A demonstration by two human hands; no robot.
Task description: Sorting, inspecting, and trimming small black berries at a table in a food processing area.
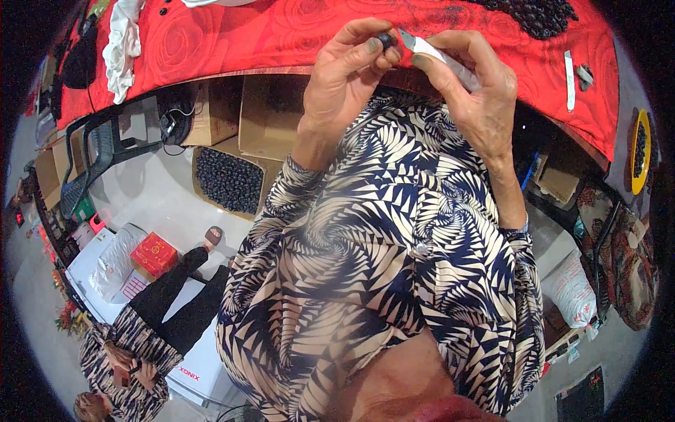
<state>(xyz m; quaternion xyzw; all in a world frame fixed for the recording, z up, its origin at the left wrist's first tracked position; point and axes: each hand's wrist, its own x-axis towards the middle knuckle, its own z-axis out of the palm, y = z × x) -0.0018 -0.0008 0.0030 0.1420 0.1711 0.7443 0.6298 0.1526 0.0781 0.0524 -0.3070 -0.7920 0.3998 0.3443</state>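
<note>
Above the near edge of the red-covered table (239, 35), my left hand (344, 77) pinches a small, dark, round piece (385, 40) between thumb and fingertips. It looks like a nut or a large bead; its exact kind is too small to tell. Closed around the white handle of a small knife (450, 65) is my right hand (481, 91). Its short pointed blade (406, 38) points left at the dark piece, very near it. Whether the blade touches the piece cannot be made out.
Many similar dark pieces lie in a pile (538, 15) at the table's far right. More fill a cardboard box (228, 181) below left and a yellow tray (639, 151) at right. A white cloth (124, 53) hangs over the table's left edge. Another person (133, 352) sits at lower left.
</note>
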